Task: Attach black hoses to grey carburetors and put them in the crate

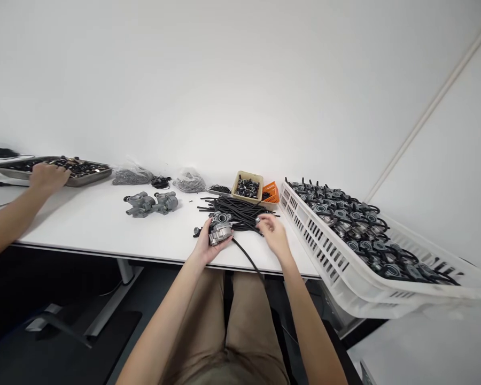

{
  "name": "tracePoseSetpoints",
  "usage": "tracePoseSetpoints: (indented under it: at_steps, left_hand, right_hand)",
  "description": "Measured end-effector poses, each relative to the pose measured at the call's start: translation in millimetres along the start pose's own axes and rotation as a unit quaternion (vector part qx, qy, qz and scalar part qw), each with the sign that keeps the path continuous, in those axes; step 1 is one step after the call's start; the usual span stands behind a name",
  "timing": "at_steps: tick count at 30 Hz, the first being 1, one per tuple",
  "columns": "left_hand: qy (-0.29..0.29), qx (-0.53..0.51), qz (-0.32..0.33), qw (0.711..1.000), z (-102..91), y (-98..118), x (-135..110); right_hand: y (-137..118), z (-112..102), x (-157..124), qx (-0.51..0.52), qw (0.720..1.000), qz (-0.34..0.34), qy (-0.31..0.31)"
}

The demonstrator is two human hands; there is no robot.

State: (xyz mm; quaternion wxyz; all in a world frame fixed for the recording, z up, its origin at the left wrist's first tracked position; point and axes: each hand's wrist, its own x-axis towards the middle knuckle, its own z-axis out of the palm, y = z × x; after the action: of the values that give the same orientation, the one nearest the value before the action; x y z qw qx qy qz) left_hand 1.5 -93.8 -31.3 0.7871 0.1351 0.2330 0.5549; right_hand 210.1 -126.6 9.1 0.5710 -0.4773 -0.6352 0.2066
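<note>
The person's left hand (pixel 209 247) is curled around a grey carburetor (pixel 220 229), cradling it in the palm just above the table edge. Their right hand (pixel 273 235) hovers at the near side of a heap of black rubber hoses (pixel 236 214), fingertips drawn together; whether they pinch a hose, I can't tell. Right of that hand sits a white slatted crate (pixel 316 238) packed with finished carburetors. Left of the held carburetor, two more carburetors (pixel 150 204) lie on the white table (pixel 96 230). Far left, a co-worker's hand (pixel 48 178) rests on a steel tray (pixel 92 178).
</note>
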Motion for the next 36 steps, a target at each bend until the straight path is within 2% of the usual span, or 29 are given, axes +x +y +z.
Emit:
tracePoseSetpoints:
  at_steps: [3,5,8,11,14,16,18,21,24,27,29,32,36]
  left_hand:
    - [-0.002,-0.001,0.002,1.000,-0.6,-1,1]
    - [-0.006,0.003,-0.002,1.000,-1.2,-1,1]
    - [-0.009,0.010,-0.005,1.000,-1.9,-1,0]
    - [-0.014,0.004,-0.004,1.000,-2.7,1,-2]
    - [-0.020,-0.006,0.003,1.000,-3.4,2,-4]
    - [-0.015,-0.008,0.017,1.000,-4.0,2,-4]
    - [-0.011,-0.009,0.029,0.999,-4.7,2,-3]
    - [-0.016,-0.010,0.028,0.999,-6.2,2,-1]
    - [-0.020,-0.009,0.020,1.000,-6.9,1,0]
    - [-0.023,-0.008,0.019,1.000,-5.9,1,-1]
    - [-0.019,-0.007,0.023,1.000,-4.5,0,-2]
    - [-0.005,0.003,0.034,0.999,-2.5,0,-4]
    - [-0.004,0.031,0.049,0.998,-0.9,-3,-3]
  right_hand:
    - [36,24,-16,-0.122,0.982,0.031,-0.142]
    - [48,37,-23,-0.164,0.972,0.018,-0.170]
    - [46,45,-24,-0.166,0.965,0.008,-0.202]
    - [33,35,-20,-0.112,0.952,0.032,-0.284]
    - [20,16,-20,-0.045,0.916,0.086,-0.389]
    - [17,5,-23,-0.014,0.900,0.117,-0.419]
    - [21,-1,-26,0.001,0.910,0.144,-0.390]
    - [36,-2,-28,0.044,0.939,0.178,-0.291]
    - [54,0,-26,0.182,0.957,0.152,-0.164]
    - [63,-1,-23,0.289,0.951,0.111,-0.001]
    - [64,-3,-23,0.307,0.944,0.105,0.065]
    - [61,-1,-24,0.309,0.938,0.125,0.091]
    - [56,13,-29,0.287,0.942,0.141,0.101]
